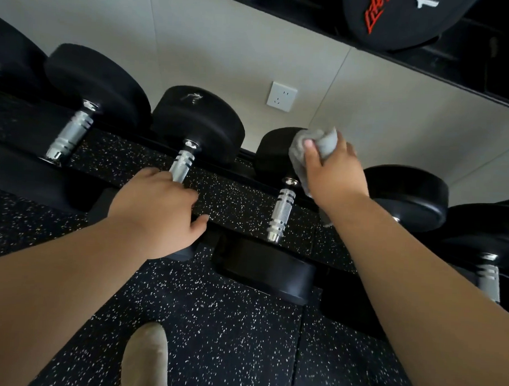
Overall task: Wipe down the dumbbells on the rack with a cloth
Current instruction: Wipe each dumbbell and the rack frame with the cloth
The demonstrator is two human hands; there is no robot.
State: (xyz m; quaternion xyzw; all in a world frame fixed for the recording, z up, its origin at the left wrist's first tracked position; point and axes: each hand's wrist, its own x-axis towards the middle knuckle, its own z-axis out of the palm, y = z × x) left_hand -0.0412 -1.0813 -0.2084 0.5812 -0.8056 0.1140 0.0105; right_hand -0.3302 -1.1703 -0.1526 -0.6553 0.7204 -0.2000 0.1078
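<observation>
Cloth (313, 145), bunched in the grip of right hand (335, 179), sits on the far head (271, 155) of a racked dumbbell (282, 208); left hand (156, 209) covers the neighbouring handle (184, 163), grip indeterminable; recommend firm, overlapping strokes round the whole head.

Your right hand (333, 170) has the grey cloth (308, 145) bunched in its fingers, pressed against the far head of a dumbbell (271, 152) on the rack (332, 259). Your left hand (156, 206) is curled over the chrome handle of the neighbouring dumbbell (198, 120), just to the left, thumb sticking out. There's a white wall socket (281, 96) behind them, speckled floor (226, 337) below, and a shoe toe (145, 360) at the bottom edge.
</observation>
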